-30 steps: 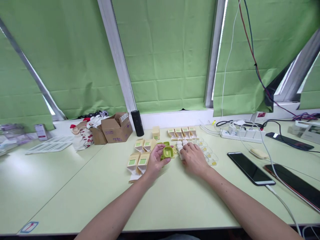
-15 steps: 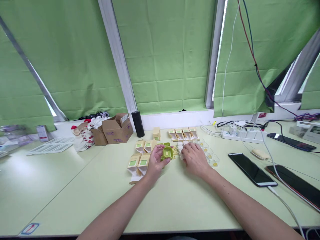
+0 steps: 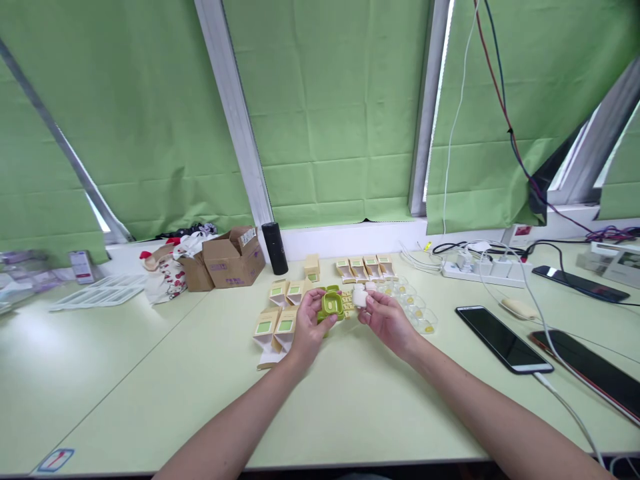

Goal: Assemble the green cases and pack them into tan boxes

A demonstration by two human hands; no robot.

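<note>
My left hand [image 3: 309,323] is closed round a small green square case [image 3: 332,303], its hollow side facing up. Between the thumb and fingers of my right hand [image 3: 389,321] is a small white rounded piece [image 3: 359,296], held just right of the case. Part of another white piece [image 3: 371,285] shows behind it. Small yellow printed pieces [image 3: 347,301] lie on the table between the hands. Clear round plastic cups [image 3: 424,319] with yellow bits inside stand right of my right hand. Left of my left hand are several open small cardboard boxes [image 3: 265,327] with green labels.
More small boxes [image 3: 367,269] line the back, near a single box [image 3: 312,267]. A black cylinder [image 3: 275,249] and brown carton [image 3: 233,257] stand back left. On the right lie a phone [image 3: 503,339] with a cable, another dark phone [image 3: 590,367] and a power strip [image 3: 487,270].
My right hand has come up from the white pieces with one in its fingers and turned its palm towards the case. My left hand still holds the case and has barely moved.
</note>
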